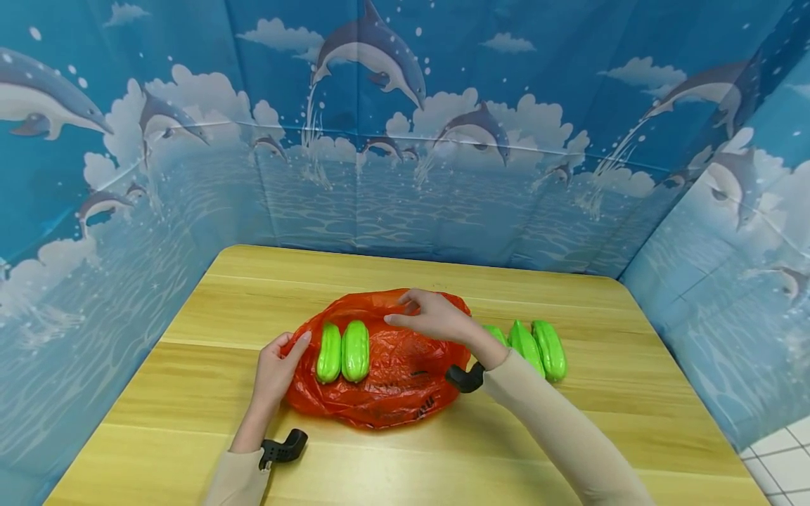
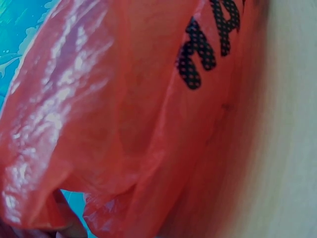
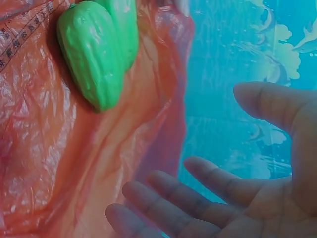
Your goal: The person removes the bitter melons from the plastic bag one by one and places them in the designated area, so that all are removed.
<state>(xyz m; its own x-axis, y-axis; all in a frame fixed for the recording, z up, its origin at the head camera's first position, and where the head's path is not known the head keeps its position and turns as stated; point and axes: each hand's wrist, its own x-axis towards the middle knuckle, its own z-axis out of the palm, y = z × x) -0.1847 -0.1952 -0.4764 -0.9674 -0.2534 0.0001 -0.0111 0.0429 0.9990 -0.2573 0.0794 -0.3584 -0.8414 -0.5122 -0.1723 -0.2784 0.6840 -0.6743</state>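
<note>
– What is held by the left hand?
– The left edge of a crumpled, glossy red plastic bag with black printing is pinched between thumb and fingers.
– And the bag itself, where is it placed?
– It is spread on the yellow wood-grained desk, between the two hands.
– Is anything laid on it?
– Two bright green, ribbed, elongated pieces are set side by side on the red plastic, toward its left end, just beside the left hand.
– How is the right hand kept?
– It is held above the bag's far right part, with thumb and fingers widely parted and lightly bent; nothing is gripped. Whether the plastic is touched by its fingertips cannot be told.
– Are more green pieces seen?
– Three similar green pieces are lined up on the desk to the right of the bag, partly hidden by the right forearm. Behind the desk, a blue curtain printed with dolphins is hung.
</note>
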